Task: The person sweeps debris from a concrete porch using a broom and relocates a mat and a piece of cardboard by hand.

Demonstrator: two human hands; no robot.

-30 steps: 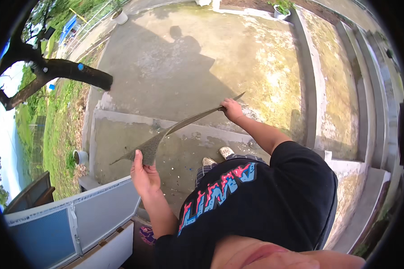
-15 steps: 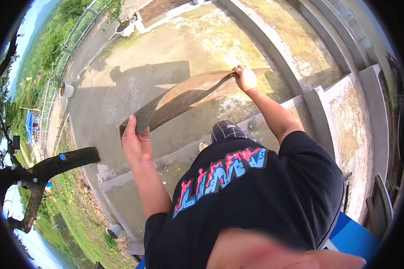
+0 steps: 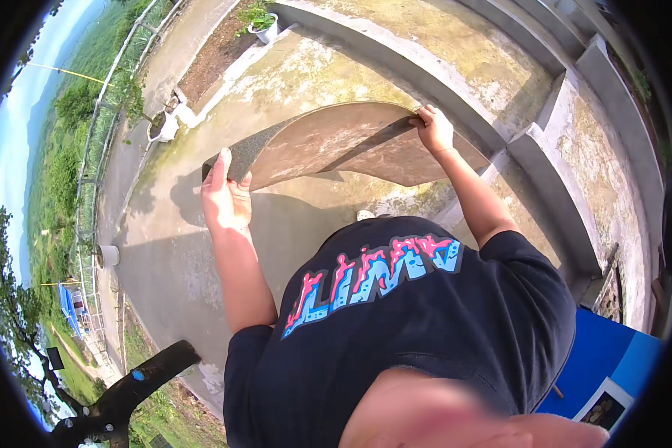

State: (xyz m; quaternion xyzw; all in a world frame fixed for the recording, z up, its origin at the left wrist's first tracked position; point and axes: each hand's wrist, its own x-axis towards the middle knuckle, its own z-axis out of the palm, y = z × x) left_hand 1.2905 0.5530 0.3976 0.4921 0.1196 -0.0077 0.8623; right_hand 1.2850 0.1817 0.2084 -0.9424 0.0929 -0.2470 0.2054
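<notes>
- Gripping the mat [image 3: 313,145] in the head view, I had my left hand [image 3: 226,196] clamped on its left end and my right hand [image 3: 431,131] on its upper edge.
- It bowed above the concrete floor [image 3: 168,276], two grips presumably needed because it flexed.
- My black shirt [image 3: 425,336] bore large pink-and-blue lettering [image 3: 377,278].

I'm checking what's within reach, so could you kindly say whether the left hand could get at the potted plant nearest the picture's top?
Probably not: the left hand holds the mat, and the potted plant stands well beyond it, across the concrete floor.
</notes>
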